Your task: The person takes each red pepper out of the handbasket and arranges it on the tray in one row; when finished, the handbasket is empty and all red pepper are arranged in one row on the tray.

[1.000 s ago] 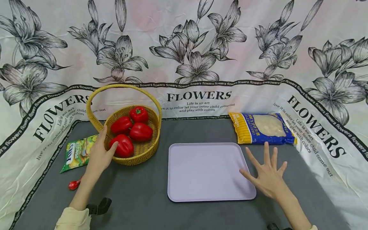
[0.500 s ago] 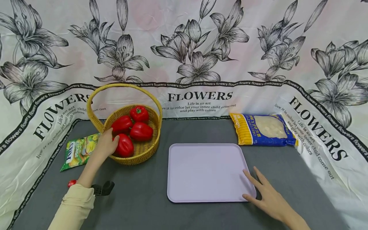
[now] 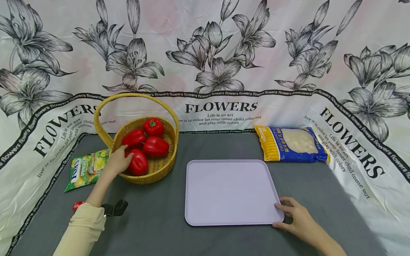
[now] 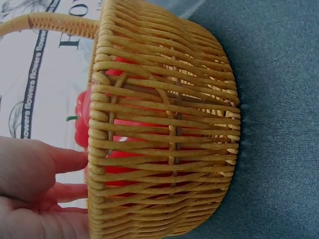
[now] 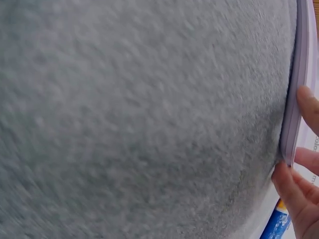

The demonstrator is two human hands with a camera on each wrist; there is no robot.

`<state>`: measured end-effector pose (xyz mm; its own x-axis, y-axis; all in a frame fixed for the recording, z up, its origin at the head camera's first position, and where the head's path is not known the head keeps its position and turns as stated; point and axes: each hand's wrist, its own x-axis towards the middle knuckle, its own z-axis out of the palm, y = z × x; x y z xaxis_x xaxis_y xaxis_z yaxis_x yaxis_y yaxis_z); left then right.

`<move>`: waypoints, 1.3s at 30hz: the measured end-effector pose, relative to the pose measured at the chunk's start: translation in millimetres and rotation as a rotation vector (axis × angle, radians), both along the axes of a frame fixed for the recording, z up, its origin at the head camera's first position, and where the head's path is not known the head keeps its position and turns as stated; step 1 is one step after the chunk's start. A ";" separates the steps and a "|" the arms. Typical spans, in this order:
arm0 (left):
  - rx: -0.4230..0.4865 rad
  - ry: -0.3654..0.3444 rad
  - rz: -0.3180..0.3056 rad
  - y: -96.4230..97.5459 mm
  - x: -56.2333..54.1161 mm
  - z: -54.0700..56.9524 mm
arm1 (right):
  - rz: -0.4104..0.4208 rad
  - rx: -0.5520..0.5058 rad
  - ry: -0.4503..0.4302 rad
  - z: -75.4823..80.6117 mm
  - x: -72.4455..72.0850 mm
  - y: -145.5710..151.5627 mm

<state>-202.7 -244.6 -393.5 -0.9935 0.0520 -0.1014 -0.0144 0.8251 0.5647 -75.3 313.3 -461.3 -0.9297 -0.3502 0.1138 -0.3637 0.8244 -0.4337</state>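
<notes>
In the head view my left hand point(image 3: 119, 161) reaches over the left rim of a yellow wicker basket point(image 3: 160, 174), its thumb and fingers curled onto the nearest red bell pepper point(image 3: 139, 163). The left wrist view shows the fingers point(image 4: 70, 160) going in past the basket rim, the tips hidden behind the weave. Several red bell peppers lie in the basket. My right hand point(image 3: 299, 220) grips the near right corner of a pale lilac tray point(image 3: 232, 192), thumb at the front edge and fingers on the right side. The right wrist view has its fingertips at the tray's edge point(image 5: 294, 104).
A green snack bag point(image 3: 88, 169) lies left of the basket. A small red object point(image 3: 78, 205) is partly hidden by the left sleeve. A blue and yellow pasta bag point(image 3: 293, 144) lies behind the tray at right. A flower-printed cloth point(image 3: 221, 46) hangs behind the grey tabletop.
My left hand has gone from spread fingers above the basket rim to curling onto the near pepper. The right hand has come down from spread in the air to the tray's corner.
</notes>
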 end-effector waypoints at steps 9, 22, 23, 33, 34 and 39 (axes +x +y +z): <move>0.222 -0.152 0.039 -9.9 4.8 3.8 | -0.034 -0.097 -0.165 3.7 -3.4 -1.8; 0.369 -0.160 -0.095 -5.0 8.6 0.6 | -0.078 -0.118 -0.186 1.9 -0.5 -2.9; 0.377 -0.149 -0.120 -5.1 8.9 0.2 | -0.079 -0.116 -0.187 2.1 -0.5 -2.8; 0.344 -0.094 -0.260 -11.2 12.9 -3.9 | -0.093 -0.077 -0.197 3.7 -1.2 -1.1; 0.343 -0.090 -0.272 -11.6 12.8 -4.3 | -0.094 -0.073 -0.203 3.5 -1.6 -1.0; 0.427 -0.076 -0.323 -12.1 11.1 -7.3 | -0.087 -0.078 -0.205 1.6 -2.3 -0.7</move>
<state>-191.7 -256.7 -400.8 -0.9109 0.4056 -0.0754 0.1479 0.4916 0.8582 -77.6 312.6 -459.7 -0.9626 -0.2650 -0.0571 -0.1900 0.8099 -0.5549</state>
